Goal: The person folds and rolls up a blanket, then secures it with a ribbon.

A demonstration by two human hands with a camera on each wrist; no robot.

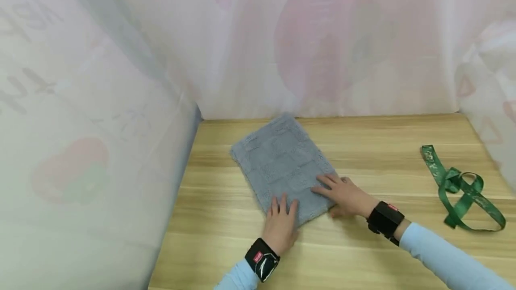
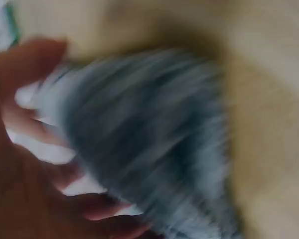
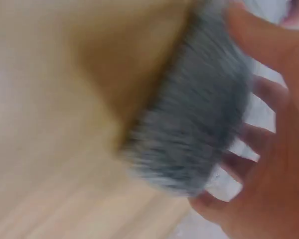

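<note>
A folded grey fluffy towel (image 1: pixel 278 160) lies on the wooden table (image 1: pixel 363 254), turned at a slant. My left hand (image 1: pixel 280 218) rests flat on the towel's near corner with straight fingers. My right hand (image 1: pixel 342 194) lies flat on the towel's near right edge, fingers spread and pointing left. Both wrist views are blurred. In the left wrist view the towel (image 2: pixel 149 134) fills the middle, with the left hand (image 2: pixel 20 164) at the left. In the right wrist view the towel (image 3: pixel 199 129) sits beside the spread fingers of the right hand (image 3: pixel 269 189).
A green printed ribbon (image 1: pixel 459 187) lies looped on the table at the right. Pale pink patterned curtains close in the left side (image 1: pixel 80 147), the back (image 1: pixel 322 35) and the far right. Bare wood shows in front of and to the right of the towel.
</note>
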